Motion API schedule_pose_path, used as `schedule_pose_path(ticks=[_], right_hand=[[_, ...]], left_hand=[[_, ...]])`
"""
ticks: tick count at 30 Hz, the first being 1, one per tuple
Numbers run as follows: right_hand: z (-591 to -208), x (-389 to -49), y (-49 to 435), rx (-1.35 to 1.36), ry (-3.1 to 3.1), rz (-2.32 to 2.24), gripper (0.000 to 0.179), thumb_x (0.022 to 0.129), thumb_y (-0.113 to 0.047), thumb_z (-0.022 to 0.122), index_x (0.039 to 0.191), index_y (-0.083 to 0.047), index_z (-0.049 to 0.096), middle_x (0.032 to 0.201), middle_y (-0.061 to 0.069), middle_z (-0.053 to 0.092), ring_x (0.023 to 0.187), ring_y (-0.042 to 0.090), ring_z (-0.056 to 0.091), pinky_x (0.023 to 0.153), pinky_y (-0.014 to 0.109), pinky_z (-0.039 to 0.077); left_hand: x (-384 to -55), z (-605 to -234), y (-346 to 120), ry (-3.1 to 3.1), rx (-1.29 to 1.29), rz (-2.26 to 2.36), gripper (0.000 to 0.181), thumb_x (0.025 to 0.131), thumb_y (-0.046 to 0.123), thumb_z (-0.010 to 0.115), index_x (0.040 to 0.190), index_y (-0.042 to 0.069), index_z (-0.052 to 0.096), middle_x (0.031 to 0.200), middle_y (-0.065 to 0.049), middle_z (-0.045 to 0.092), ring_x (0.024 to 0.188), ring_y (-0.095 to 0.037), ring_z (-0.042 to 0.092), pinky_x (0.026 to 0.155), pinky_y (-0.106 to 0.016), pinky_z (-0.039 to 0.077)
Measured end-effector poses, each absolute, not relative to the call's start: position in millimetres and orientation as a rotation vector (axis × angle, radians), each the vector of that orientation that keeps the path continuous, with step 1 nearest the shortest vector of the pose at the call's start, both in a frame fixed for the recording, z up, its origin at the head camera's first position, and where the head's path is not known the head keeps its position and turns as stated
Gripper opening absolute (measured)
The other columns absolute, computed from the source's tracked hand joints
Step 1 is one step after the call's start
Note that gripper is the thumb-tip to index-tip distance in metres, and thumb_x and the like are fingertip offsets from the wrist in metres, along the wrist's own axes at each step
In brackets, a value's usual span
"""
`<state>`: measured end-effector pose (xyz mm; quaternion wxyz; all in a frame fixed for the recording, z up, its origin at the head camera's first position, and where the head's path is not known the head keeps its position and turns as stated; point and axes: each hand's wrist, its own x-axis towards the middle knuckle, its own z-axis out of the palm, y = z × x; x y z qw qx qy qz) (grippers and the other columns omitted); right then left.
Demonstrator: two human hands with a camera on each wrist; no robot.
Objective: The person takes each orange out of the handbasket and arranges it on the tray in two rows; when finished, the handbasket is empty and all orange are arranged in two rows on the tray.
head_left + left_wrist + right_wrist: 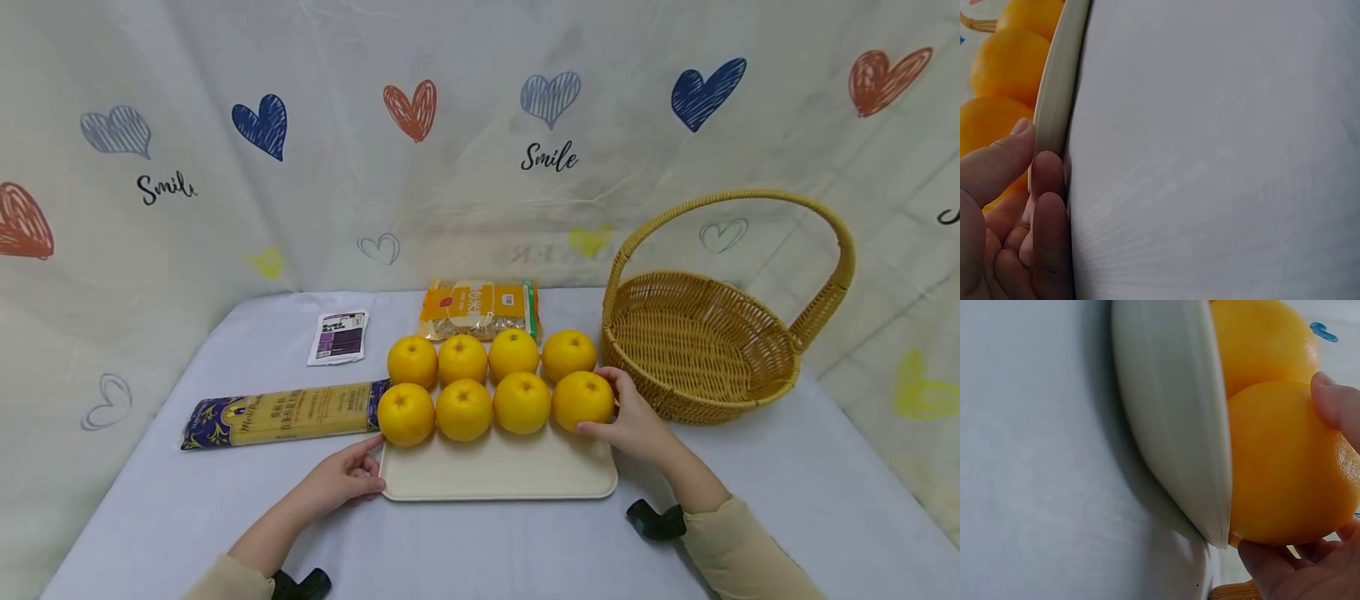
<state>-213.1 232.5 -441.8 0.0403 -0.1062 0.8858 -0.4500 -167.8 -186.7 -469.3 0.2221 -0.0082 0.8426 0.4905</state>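
Several oranges sit in two rows on a cream rectangular tray, whose front strip is bare. My left hand pinches the tray's left edge; in the left wrist view the thumb lies at the rim and the fingers curl against the outer wall. At the front row's right end, my right hand grips an orange. Its thumb presses one side of the fruit and its fingers curl round the other, close to the tray's corner.
A wicker basket with a tall handle stands at the back right. Left of the tray lies a long pack of pasta, with a small white and purple packet behind it. An orange-coloured bag of grain lies behind the oranges.
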Motion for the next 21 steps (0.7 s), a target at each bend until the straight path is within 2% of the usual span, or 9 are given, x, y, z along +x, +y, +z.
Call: schedule_pose_path(ticks=[14, 21], right_hand=[[-445.6, -210.9, 233.1, -0.396, 2.652, -1.421, 0.090, 0.072, -0.024, 0.076, 0.132, -0.002, 0.013, 0.131, 0.023, 0.027, 0.118, 0.038, 0.037, 0.099, 0.056, 0.027], [-446.2, -211.1, 233.9, -0.453, 2.656, -1.429, 0.099, 0.071, -0.023, 0.077, 0.138, -0.005, 0.007, 0.137, 0.024, 0.022, 0.124, 0.040, 0.031, 0.101, 0.060, 0.022]], left_hand=[[-165.6, -469.1, -185.3, 2.347, -0.056, 1.335, 0.079, 0.074, 0.026, 0.073, 0.140, 0.009, 0.034, 0.084, -0.004, 0.054, 0.065, -0.015, 0.052, 0.057, -0.024, 0.045], [-166.4, -467.8, -184.3, 2.354, -0.043, 1.334, 0.077, 0.075, 0.026, 0.073, 0.140, 0.010, 0.034, 0.084, -0.004, 0.053, 0.066, -0.015, 0.052, 0.056, -0.025, 0.044]])
